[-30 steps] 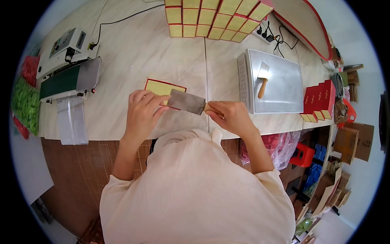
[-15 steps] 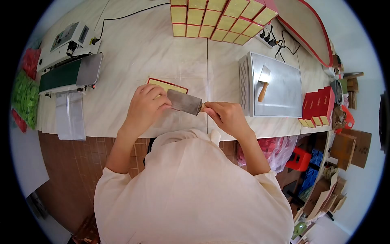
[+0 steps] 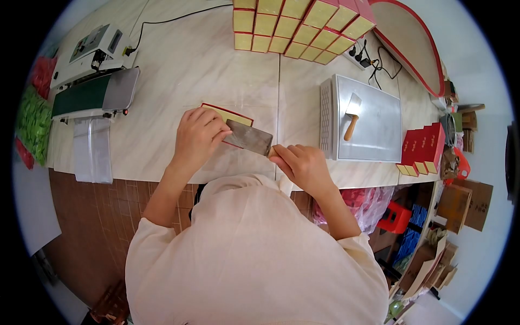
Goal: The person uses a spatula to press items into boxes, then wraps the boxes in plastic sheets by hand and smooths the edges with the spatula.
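My right hand (image 3: 304,165) is wrapped round the wooden handle of a wide metal blade tool (image 3: 249,137). Its grey rectangular blade points left, over a yellow box part with a red rim (image 3: 230,115) that lies on the table. At the blade's left end is my left hand (image 3: 199,135), its fingers bent and the fingertips pressed near the blade's corner. Whether those fingertips pinch the blade or something small by it is hidden. A second scraper (image 3: 352,116) with a wooden handle lies on the grey metal plate (image 3: 374,130) to the right.
Stacked yellow and red boxes (image 3: 292,27) stand at the back. A machine with a green belt (image 3: 81,99) is at the left, with clear plastic bags (image 3: 92,151) below it. Red boxes (image 3: 425,146), a power strip (image 3: 355,58) and black cables are on the right.
The view has shifted slightly. The blade tool stays between both hands, and its handle end has dropped a little with my right hand. My left fingers have changed position slightly at the blade's corner.
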Tool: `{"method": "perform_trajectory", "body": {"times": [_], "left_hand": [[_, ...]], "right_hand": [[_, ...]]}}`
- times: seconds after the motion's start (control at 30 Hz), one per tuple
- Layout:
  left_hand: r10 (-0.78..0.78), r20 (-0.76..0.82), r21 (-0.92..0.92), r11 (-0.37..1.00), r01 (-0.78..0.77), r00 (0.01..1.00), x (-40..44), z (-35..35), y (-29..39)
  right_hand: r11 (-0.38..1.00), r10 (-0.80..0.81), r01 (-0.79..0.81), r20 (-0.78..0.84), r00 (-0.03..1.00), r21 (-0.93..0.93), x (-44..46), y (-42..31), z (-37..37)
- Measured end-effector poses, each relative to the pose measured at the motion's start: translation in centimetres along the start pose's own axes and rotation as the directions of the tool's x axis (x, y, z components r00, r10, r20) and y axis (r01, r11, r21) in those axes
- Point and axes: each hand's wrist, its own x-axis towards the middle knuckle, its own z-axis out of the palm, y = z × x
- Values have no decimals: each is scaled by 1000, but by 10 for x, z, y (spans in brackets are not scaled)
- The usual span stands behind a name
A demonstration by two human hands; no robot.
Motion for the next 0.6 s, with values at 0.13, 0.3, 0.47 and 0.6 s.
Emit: {"method": "perform_trajectory", "body": {"times": [0.13, 0.3, 0.47, 0.6], "left_hand": [[-31, 0, -27, 999, 31, 1000, -2, -2, 0], [-48, 20, -27, 998, 48, 999, -3, 0, -3], [36, 41, -2, 999, -36, 999, 3, 2, -6], [47, 69, 14, 999, -48, 997, 5, 8, -11]], "right_hand": [[1000, 24, -24, -34, 999, 6, -10, 3, -10], [987, 149, -150, 19, 989, 62, -26, 13, -37], [950, 231, -228, 13, 973, 214, -33, 15, -28], [912, 215, -209, 23, 976, 354, -23, 5, -10]]}}
